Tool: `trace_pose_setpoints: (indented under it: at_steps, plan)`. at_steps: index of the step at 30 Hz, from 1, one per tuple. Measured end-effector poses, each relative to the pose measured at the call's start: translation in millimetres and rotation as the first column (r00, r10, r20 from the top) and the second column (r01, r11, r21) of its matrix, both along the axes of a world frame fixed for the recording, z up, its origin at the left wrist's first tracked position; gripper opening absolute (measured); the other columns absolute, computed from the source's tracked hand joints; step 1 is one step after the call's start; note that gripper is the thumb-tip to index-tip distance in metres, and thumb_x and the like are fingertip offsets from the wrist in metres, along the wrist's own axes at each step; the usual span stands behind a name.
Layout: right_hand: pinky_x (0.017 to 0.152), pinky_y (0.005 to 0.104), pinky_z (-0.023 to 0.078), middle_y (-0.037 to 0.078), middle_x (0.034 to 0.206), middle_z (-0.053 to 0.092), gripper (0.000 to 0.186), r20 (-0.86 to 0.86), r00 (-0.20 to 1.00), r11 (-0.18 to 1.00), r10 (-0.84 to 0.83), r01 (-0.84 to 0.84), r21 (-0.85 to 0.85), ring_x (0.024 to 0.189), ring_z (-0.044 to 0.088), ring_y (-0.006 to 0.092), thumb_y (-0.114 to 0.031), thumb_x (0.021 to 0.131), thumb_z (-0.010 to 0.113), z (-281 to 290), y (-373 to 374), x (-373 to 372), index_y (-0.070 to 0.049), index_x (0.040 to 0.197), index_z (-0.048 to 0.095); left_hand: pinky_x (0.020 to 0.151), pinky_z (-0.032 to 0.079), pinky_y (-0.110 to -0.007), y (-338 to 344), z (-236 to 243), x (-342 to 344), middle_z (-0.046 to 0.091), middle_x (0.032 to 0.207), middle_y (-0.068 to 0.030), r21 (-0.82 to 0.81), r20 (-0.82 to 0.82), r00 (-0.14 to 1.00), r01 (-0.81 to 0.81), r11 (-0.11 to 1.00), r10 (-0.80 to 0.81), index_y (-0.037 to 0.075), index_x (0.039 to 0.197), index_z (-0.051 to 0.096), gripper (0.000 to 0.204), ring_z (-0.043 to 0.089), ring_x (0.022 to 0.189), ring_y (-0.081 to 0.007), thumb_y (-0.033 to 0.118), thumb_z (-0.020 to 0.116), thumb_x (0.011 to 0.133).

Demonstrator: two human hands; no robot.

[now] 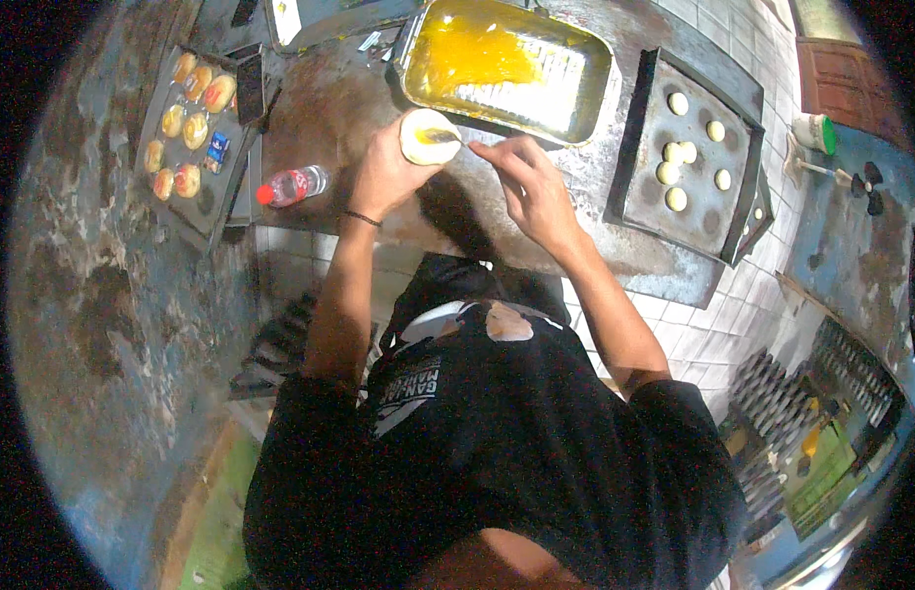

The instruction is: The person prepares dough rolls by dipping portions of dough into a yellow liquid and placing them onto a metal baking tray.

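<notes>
In my left hand (pixel 383 175) is a round, pale bun (pixel 416 149), held near the front edge of the worktable with a patch of yellow spread on its top. My right hand (pixel 532 187) pinches the thin handle of a small spoon or spreader (pixel 443 136), whose dark end rests on that yellow patch. Just beyond both hands lies a large rectangular metal pan (pixel 587 128). Yellow spread (pixel 477 54) coats its left part, while bare shiny metal shows on the right.
On the right, a dark baking tray (pixel 698 208) carries several pale round buns (pixel 677 200). A clear bottle (pixel 298 185) with a red cap lies left of my left hand. Farther left, another tray (pixel 204 208) holds several browned buns (pixel 195 130) and a small blue packet (pixel 216 149).
</notes>
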State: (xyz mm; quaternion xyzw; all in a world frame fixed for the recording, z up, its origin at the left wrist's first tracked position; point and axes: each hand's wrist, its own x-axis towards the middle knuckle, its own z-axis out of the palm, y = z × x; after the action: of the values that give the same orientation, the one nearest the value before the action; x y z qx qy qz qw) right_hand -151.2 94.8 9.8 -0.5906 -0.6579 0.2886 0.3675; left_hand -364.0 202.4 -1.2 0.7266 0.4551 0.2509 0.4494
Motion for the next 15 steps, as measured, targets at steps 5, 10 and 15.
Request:
trace_pose_setpoints:
  at_steps: [5,10,15]
  plan:
    - [0.082,0.0375,0.052,0.017,0.104,0.063,0.015,-0.129,0.946,0.906,-0.296,0.235,-0.352,0.094,0.064,0.0298,-0.006,0.1,0.06,-62.8,-77.4,11.3,0.001,0.112,0.066,0.086,0.056,-0.036,-14.3,-35.5,-6.1,0.076,0.104,-0.0141,-0.048,0.059,0.998,-0.029,0.998,0.032,-0.001,0.111,0.069,0.041,0.073,0.094,-0.0216,0.015,0.087,0.078]
    - [0.101,0.0501,0.049,0.024,0.112,0.065,0.034,0.334,0.938,0.837,-0.097,0.258,-0.483,0.108,0.062,0.0443,-0.03,0.097,0.07,-193.9,-163.9,60.3,-0.001,0.116,0.066,0.087,0.056,-0.035,-23.4,-21.2,8.6,0.076,0.106,-0.0121,-0.133,0.115,0.991,0.088,0.987,-0.073,-0.002,0.112,0.069,0.04,0.072,0.097,-0.0189,0.015,0.087,0.081]
    - [0.098,0.043,0.051,0.019,0.118,0.063,0.065,-0.169,0.967,0.957,-0.19,0.144,-0.253,0.114,0.062,0.0362,-0.038,0.077,0.088,7.1,-51.9,27.7,-0.006,0.13,0.066,0.092,0.055,-0.034,-29.2,8.0,21.6,0.075,0.11,-0.0102,-0.138,0.166,0.945,0.305,0.942,-0.282,-0.001,0.116,0.068,0.041,0.07,0.102,-0.0171,0.016,0.086,0.083]
